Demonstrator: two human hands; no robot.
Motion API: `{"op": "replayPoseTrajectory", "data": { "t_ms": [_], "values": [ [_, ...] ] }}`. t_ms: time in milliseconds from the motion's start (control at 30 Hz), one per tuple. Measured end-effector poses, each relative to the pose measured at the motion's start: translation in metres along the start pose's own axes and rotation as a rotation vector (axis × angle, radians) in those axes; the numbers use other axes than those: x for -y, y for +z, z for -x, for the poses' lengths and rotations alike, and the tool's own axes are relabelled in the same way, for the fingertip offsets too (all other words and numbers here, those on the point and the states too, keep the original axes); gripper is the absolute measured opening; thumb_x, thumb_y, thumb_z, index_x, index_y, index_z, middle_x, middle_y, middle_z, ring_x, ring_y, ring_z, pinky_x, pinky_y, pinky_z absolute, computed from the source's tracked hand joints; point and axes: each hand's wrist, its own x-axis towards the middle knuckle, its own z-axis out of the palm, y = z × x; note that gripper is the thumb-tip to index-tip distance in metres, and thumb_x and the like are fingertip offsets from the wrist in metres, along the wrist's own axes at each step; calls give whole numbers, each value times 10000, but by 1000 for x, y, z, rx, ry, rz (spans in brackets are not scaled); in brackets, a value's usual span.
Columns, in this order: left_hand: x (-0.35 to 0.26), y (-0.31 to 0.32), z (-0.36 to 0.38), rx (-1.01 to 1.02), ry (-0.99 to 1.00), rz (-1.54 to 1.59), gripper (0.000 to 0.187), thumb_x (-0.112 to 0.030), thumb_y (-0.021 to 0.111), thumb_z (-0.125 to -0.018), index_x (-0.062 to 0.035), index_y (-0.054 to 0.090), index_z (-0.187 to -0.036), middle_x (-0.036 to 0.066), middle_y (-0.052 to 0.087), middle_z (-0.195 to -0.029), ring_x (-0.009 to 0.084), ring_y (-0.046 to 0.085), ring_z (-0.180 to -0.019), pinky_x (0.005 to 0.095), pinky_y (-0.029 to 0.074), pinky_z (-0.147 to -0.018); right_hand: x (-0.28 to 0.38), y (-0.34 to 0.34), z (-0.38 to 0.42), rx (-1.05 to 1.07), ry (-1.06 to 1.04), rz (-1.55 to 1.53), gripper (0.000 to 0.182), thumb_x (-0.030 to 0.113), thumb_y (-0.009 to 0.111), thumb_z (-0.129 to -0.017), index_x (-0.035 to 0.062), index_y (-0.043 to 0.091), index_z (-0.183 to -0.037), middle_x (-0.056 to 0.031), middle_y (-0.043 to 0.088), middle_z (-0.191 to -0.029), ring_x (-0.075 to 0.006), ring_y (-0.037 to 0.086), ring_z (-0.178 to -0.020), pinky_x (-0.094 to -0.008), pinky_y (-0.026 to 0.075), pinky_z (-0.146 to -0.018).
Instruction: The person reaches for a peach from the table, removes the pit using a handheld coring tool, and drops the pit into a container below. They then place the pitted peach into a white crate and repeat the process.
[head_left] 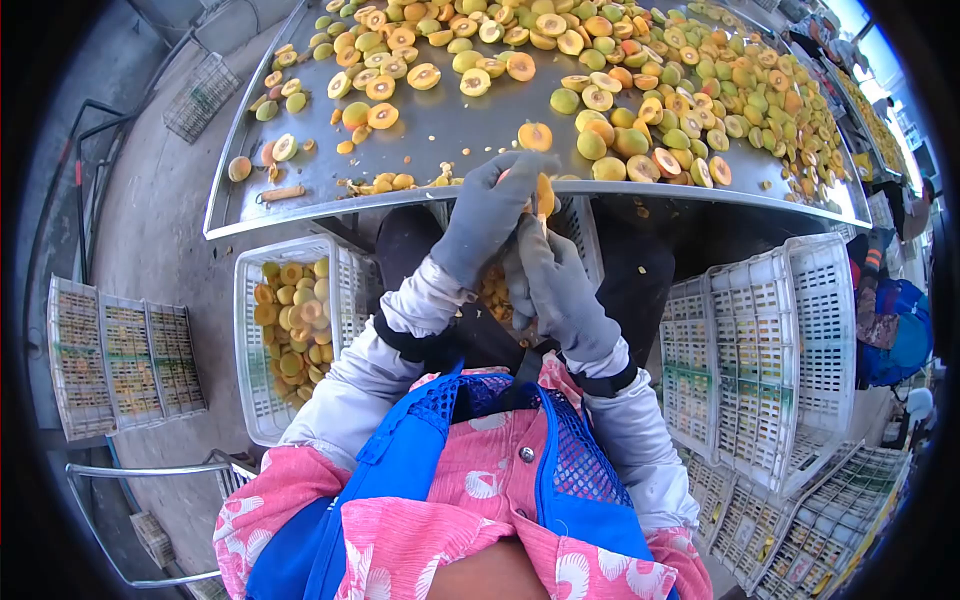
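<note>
Both my hands wear grey gloves and meet at the near edge of the metal table (330, 175). In my left hand (490, 215) is a yellow-orange peach half (546, 195), gripped between thumb and fingers. My right hand (560, 285) is closed just below it, around a small tool whose thin tip touches the fruit; its handle is mostly hidden by the glove. On the table just beyond my hands lies a cut peach half (535, 136). Many cut and whole peaches (640, 120) are heaped farther back.
A white crate (245, 350) of peach halves stands at left below the table. Stacked white crates (745, 350) are at right, more crates (125, 360) at far left. A wooden-handled tool (281, 194) lies on the table's left. A person in blue (898, 330) is at far right.
</note>
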Motion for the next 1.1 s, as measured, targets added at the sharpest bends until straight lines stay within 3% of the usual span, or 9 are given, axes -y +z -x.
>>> {"op": "replayPoseTrajectory", "data": {
  "t_ms": [167, 233, 300, 433, 500, 700, 867, 933, 1100],
  "values": [
    [15, 0, -3, -82, 16, -237, 365, -322, 500, -993, -1, 664, -934, 76, 644, -723, 117, 584, -597, 239, 488, -571, 9, -14, 1, 152, 314, -109, 491, 544, 422, -977, 81, 486, -826, 25, 412, -560, -77, 364, -386, -280, 353, -342],
    [7, 0, -3, -65, -44, -207, 360, -321, 521, -985, 0, 663, -906, 77, 640, -717, 123, 583, -583, 247, 489, -558, -1, -4, -2, 81, 215, -72, 446, 502, 412, -995, 102, 472, -806, 36, 397, -544, -77, 346, -368, -280, 328, -331],
    [-16, 9, 6, -45, -460, 134, 388, -362, 601, -921, 12, 675, -847, 13, 597, -661, 74, 507, -611, 252, 443, -585, -13, 1, -2, 9, 127, -38, 408, 459, 403, -1012, 124, 459, -786, 46, 382, -529, -78, 328, -350, -280, 302, -319],
    [29, -1, -5, -125, -125, -275, 356, -317, 553, -970, 0, 657, -845, 53, 604, -675, 122, 577, -576, 258, 486, -545, -7, -4, -3, -10, 186, -80, 438, 523, 402, -998, 142, 463, -790, 60, 341, -535, -62, 294, -363, -260, 262, -326],
    [24, 7, 0, -216, 215, -453, 377, -353, 615, -907, 4, 673, -802, 17, 599, -640, 86, 548, -603, 255, 446, -568, 3, -11, -3, 133, 455, -309, 470, 566, 385, -989, 152, 448, -776, 76, 281, -534, -51, 231, -374, -238, 201, -346],
    [30, -1, -11, -12, -318, -79, 353, -312, 553, -972, 11, 656, -876, 45, 610, -707, 120, 579, -602, 259, 473, -555, -8, -14, -7, 133, 348, -234, 473, 612, 359, -978, 184, 426, -787, 96, 233, -535, -46, 183, -386, -225, 170, -369],
    [35, 2, -12, -62, -69, -83, 393, -357, 603, -928, 9, 677, -807, 4, 577, -640, 62, 509, -589, 231, 418, -546, -12, -31, -10, 424, 384, -503, 473, 607, 390, -972, 195, 385, -739, 105, 216, -567, -25, 174, -406, -206, 162, -369],
    [30, -2, -11, 98, -301, 101, 392, -339, 513, -979, 15, 659, -897, 56, 615, -716, 125, 581, -602, 254, 475, -572, -13, -31, -10, 390, 366, -449, 475, 614, 394, -968, 196, 384, -743, 106, 212, -568, -25, 172, -408, -206, 157, -367],
    [49, -3, -16, 89, -200, -184, 462, -384, 454, -990, 24, 653, -904, 89, 641, -741, 148, 604, -614, 260, 487, -575, -8, -29, -8, 277, 446, -382, 473, 617, 380, -969, 172, 443, -822, 101, 240, -558, -22, 167, -391, -208, 144, -344]
  ]
}}
